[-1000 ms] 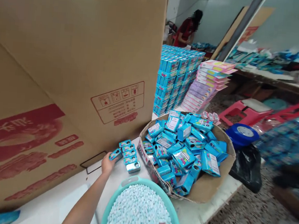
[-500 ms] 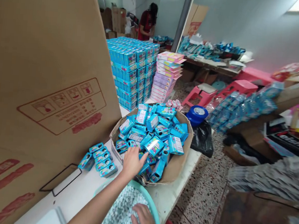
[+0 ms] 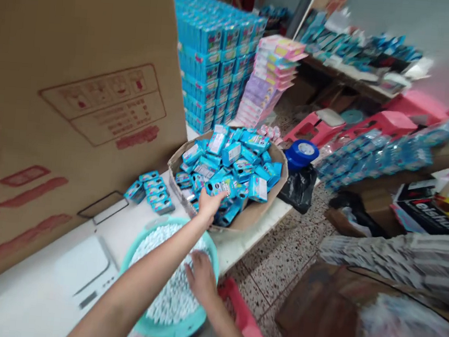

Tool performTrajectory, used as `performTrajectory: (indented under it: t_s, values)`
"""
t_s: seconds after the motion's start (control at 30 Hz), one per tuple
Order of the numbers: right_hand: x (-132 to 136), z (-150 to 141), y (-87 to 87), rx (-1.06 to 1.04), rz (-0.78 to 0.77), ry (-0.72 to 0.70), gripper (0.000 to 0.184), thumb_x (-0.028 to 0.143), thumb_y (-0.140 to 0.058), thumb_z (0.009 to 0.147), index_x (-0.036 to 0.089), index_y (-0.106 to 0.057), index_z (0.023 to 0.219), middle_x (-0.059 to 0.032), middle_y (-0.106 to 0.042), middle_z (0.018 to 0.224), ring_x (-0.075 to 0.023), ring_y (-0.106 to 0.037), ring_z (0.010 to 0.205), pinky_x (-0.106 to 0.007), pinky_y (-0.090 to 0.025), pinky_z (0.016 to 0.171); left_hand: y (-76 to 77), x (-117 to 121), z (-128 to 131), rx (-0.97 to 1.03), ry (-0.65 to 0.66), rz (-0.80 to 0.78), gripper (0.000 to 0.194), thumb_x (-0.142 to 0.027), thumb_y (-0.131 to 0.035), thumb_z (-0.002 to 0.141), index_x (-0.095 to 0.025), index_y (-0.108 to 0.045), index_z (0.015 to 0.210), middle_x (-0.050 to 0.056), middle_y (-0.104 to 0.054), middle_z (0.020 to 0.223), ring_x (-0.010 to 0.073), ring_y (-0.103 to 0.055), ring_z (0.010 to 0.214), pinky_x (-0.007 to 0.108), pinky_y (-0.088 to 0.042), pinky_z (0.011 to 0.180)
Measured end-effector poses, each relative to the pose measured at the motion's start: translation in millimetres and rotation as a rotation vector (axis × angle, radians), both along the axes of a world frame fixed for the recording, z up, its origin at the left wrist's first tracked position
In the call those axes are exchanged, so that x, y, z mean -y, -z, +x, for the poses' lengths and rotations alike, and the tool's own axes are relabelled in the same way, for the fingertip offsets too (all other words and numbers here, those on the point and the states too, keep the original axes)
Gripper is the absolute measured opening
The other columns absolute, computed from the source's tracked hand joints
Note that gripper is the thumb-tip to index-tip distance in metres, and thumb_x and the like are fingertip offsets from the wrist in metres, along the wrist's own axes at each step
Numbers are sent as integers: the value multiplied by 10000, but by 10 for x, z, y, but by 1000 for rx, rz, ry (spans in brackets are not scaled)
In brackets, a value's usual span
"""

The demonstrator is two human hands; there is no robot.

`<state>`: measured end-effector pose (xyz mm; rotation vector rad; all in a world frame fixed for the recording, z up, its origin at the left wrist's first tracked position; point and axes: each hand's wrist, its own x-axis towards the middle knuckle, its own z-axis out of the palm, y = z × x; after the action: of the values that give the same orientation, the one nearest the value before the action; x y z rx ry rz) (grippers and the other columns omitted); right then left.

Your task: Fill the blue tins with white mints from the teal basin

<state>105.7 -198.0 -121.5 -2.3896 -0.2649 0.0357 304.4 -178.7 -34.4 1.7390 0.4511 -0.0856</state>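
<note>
My left hand [image 3: 210, 205] grips a small blue printed box [image 3: 218, 188] over the near side of a cut-down cardboard carton [image 3: 261, 221]. Many similar blue boxes [image 3: 231, 153] lie jumbled in that carton. Just below, a turquoise basin [image 3: 176, 333] holds a mass of small pale pellets [image 3: 165, 302]. On the pellets at the basin's right side rests my right hand [image 3: 202, 278], thumb apart from the fingers; the fingertips are partly hidden. Left of the carton, several blue boxes [image 3: 155, 191] stand together on the white table [image 3: 24, 298].
A tall brown carton [image 3: 114, 33] walls off the left. Stacked blue boxes [image 3: 218, 58] and pink-purple boxes [image 3: 261, 88] stand behind. Blue tape rolls [image 3: 302, 153] and a black bag [image 3: 299, 188] sit at the right. A red stool [image 3: 245, 317] is by the table's edge.
My left hand has taken hold of a blue box and raised it slightly. My right hand stays in the basin. The view has tipped downward, showing more of the basin and table.
</note>
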Motion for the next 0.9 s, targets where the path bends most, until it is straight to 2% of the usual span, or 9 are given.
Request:
performTrajectory:
  t_s: [0.1,0.17,0.23,0.33,0.47,0.57,0.67,0.77,0.9]
  values:
    - [42,5,32,-34,-18,-20,344,317,-449,875,142,-558,1150,-160,-549,1219,-284,-466,1179,-484,-394,994,-399,-533,-559,109,-34,-37,528,-409,-747,637,-182,-544,1069,60,-658,1008,213,-622,925,335,-491,825]
    - [45,18,94,-55,-9,-45,394,355,-435,880,139,-537,1194,-168,-513,1271,-287,-408,1237,-496,-348,1025,-627,-944,-1018,158,-88,24,510,-405,-752,627,-176,-556,1038,45,-651,963,207,-616,891,328,-493,808]
    - [29,61,154,-69,5,-50,442,384,-408,890,123,-511,1232,-176,-504,1283,-284,-387,1249,-491,-319,1039,-771,-1319,-1515,160,-166,139,500,-385,-752,629,-178,-547,1035,39,-631,967,199,-605,888,316,-489,804]
    - [-53,178,220,-72,22,-55,492,425,-396,888,123,-481,1267,-171,-502,1277,-281,-387,1233,-478,-299,1044,-819,-1713,-2236,108,-353,295,525,-370,-760,617,-200,-510,1046,24,-597,961,176,-595,860,289,-490,775]
    - [-288,341,252,-145,88,-99,428,431,-427,862,177,-548,1184,-136,-516,1229,-269,-420,1184,-446,-299,1038,-719,-1905,-2958,-35,-496,289,516,-414,-748,611,-195,-531,1025,25,-615,929,182,-606,811,301,-498,760]
    - [-460,402,247,-290,151,-120,379,412,-393,864,191,-590,1100,-124,-546,1181,-252,-457,1148,-406,-313,1026,-645,-1907,-3282,-91,-535,227,537,-433,-745,609,-195,-545,1046,44,-634,977,207,-621,840,324,-508,763]
    - [-530,411,233,-402,159,-157,380,426,-386,855,206,-625,1052,-103,-593,1151,-249,-496,1126,-378,-333,1007,-598,-1887,-3458,-95,-509,212,518,-416,-742,622,-196,-551,1050,56,-636,1003,228,-622,892,349,-503,797]
    - [-515,406,205,-543,168,-201,396,498,-416,830,232,-668,979,-71,-653,1089,-256,-549,1077,-368,-373,967,-560,-1878,-3518,-62,-418,265,447,-382,-722,657,-199,-569,1036,67,-623,1037,240,-602,968,360,-479,848]
    - [-479,412,137,-745,216,-256,460,599,-474,771,226,-699,917,-51,-702,999,-252,-616,962,-352,-439,878,-518,-1870,-3477,-3,-327,339,358,-338,-695,693,-218,-589,1013,55,-606,1031,228,-593,975,367,-470,862]
